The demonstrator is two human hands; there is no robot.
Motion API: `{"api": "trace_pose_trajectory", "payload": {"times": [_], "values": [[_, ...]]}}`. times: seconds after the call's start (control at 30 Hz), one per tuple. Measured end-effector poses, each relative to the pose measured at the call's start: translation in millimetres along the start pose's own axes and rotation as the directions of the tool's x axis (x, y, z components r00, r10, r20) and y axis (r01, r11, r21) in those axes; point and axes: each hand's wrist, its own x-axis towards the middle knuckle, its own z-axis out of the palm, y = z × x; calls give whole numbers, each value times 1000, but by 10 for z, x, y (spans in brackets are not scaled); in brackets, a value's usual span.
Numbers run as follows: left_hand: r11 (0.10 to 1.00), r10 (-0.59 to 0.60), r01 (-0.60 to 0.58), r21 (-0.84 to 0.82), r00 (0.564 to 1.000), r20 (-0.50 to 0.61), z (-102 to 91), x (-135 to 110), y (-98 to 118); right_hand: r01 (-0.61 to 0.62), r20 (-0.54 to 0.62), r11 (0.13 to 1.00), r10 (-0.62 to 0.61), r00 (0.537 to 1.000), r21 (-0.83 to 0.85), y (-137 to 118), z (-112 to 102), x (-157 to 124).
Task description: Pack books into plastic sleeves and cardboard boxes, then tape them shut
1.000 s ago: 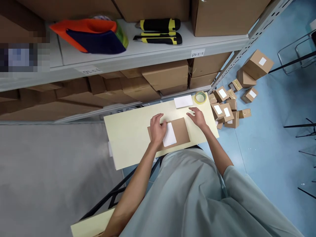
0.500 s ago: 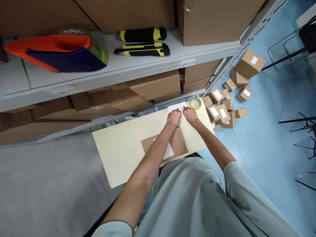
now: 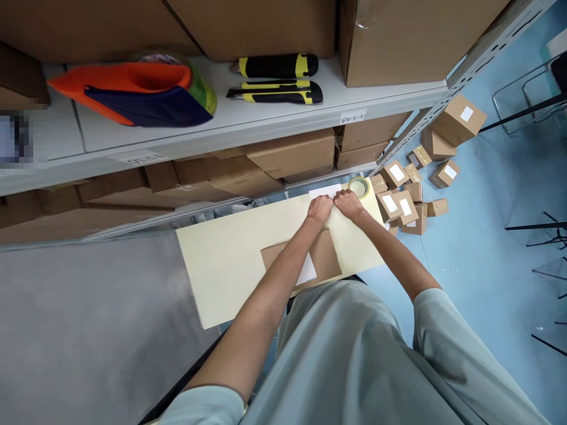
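Head view: left hand [image 3: 319, 208] and right hand [image 3: 349, 204] curled together, touching, over the white labels [image 3: 325, 191] at the far edge of the bench [image 3: 221, 265]; actual grip hidden. Tape roll [image 3: 358, 186] sat just beside; cardboard [image 3: 325, 260] lay nearer, under the left forearm.

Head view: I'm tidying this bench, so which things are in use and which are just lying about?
In use: white sheet stack, touched by left hand and right hand; flat cardboard piece on the table.
Lying about: tape roll; utility knives and orange-and-blue item on the shelf; small boxes on the floor.
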Motion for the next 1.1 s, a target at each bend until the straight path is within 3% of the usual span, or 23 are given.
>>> {"api": "trace_pose_trajectory", "payload": {"times": [0.17, 0.23, 0.33, 0.4, 0.43, 0.57, 0.7, 0.87, 1.0, 1.1], "values": [[999, -15, 16, 31, 999, -29, -16, -28, -12, -30, -89, 999, 32, 996, 17, -60, -9, 29], [999, -25, 26, 31, 999, -42, -16, -30, -41, -94, -176, 991, 109, 978, 91, -85, 27, 17], [989, -102, 88, -118, 988, -115, -7, -6, -125, -260, -279, 904, 361, 890, 340, -111, 122, 13], [938, -190, 132, -320, 969, -158, -2, 28, -199, -317, -262, 794, 500, 825, 519, -131, 195, 50], [902, -227, 145, -407, 961, -161, -3, 46, -238, -325, -229, 745, 534, 814, 582, -148, 230, 84], [782, -331, 170, -600, 929, -168, -32, 54, -417, -360, -67, 662, 527, 847, 657, -274, 338, 281], [652, -454, 187, -735, 872, -181, -98, -112, -663, -406, 36, 690, 484, 875, 598, -390, 381, 423], [472, -546, 173, -864, 827, -133, -178, -455, -981, -453, 117, 711, 469, 875, 538, -389, 390, 487], [422, -548, 194, -885, 833, -78, -193, -665, -1146, -465, 137, 714, 468, 873, 523, -370, 397, 552], [435, -530, 226, -871, 847, -45, -180, -747, -1234, -480, 149, 716, 475, 867, 508, -383, 392, 609]]}}
